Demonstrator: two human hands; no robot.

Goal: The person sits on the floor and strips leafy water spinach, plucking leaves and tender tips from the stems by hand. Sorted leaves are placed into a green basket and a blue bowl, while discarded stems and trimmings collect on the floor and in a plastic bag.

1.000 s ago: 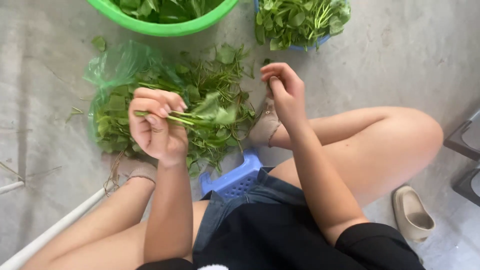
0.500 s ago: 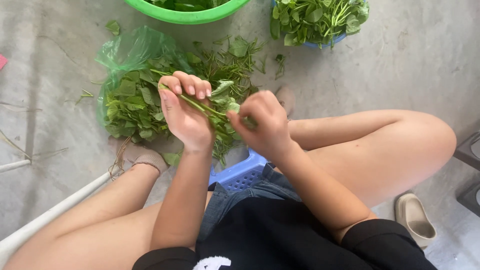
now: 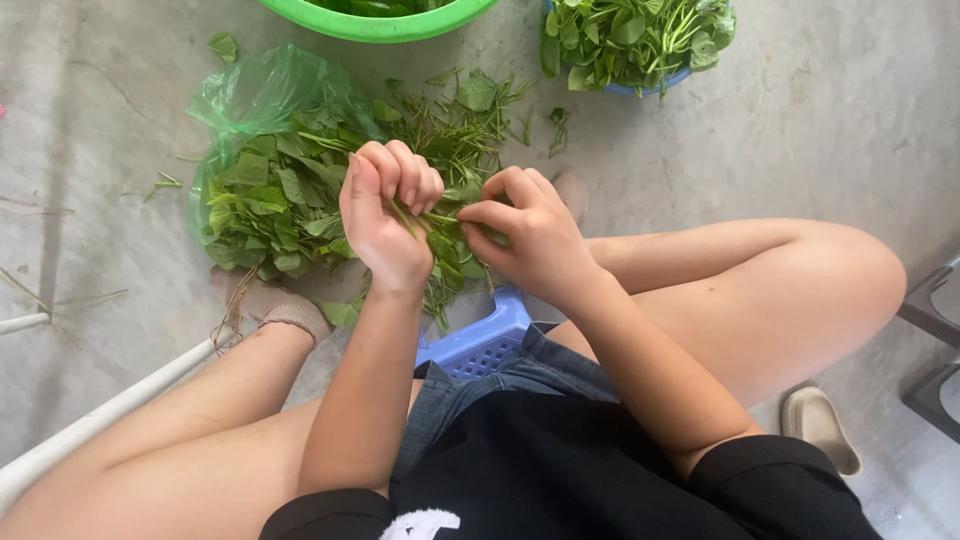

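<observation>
Since a moment ago, my right hand (image 3: 535,240) has closed in beside my left hand (image 3: 388,215), both pinching one green sprig (image 3: 440,225). It hangs above the leaf pile (image 3: 290,195) spilling from a green plastic bag (image 3: 255,95) on the floor.

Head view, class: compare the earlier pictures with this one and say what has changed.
The right hand moved left, from apart near the knee to meet the left hand; both now pinch the green leafy stems between them. The left hand's grip stayed shut on the stems. The green plastic bag of leaves stayed put.
</observation>
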